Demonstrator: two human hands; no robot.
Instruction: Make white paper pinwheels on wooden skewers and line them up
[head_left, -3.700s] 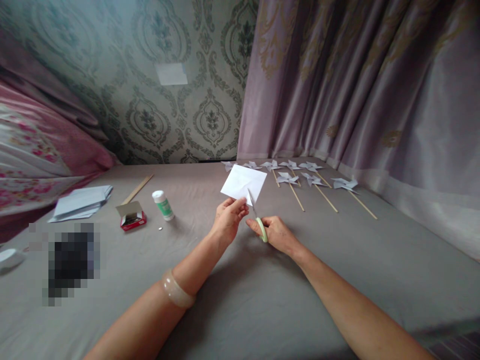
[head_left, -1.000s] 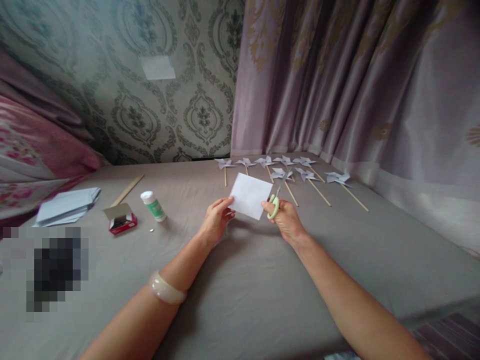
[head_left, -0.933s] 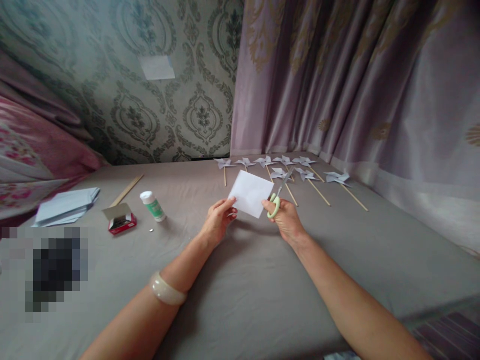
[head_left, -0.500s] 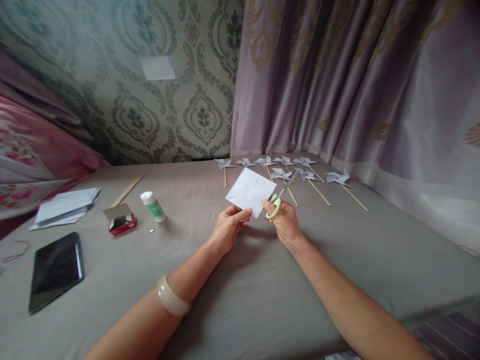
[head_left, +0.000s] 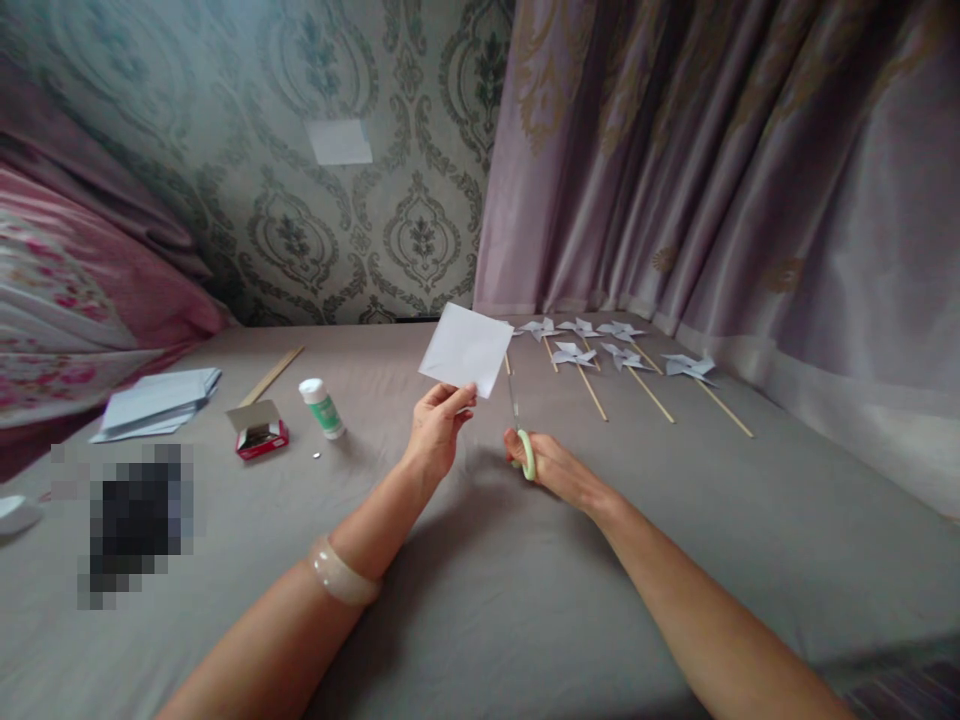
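My left hand [head_left: 436, 428] pinches the lower corner of a white square paper [head_left: 466, 349] and holds it up above the grey bed sheet [head_left: 480, 560]. My right hand [head_left: 551, 468] is closed on green-handled scissors [head_left: 523, 435], whose blades point up just right of the paper and do not touch it. A pale bangle [head_left: 341, 584] sits on my left forearm.
Several white paper pinwheels on wooden sticks [head_left: 600, 360] lie at the back near the curtain [head_left: 712, 170]. At left are a glue bottle [head_left: 322, 408], a small red open box [head_left: 259, 434], a wooden stick [head_left: 271, 376], a stack of white sheets [head_left: 157, 400] and a pink floral quilt [head_left: 67, 300].
My left hand has lifted the paper higher and to the left. My right hand with the scissors has dropped away from the paper's edge, and the blades now point upward.
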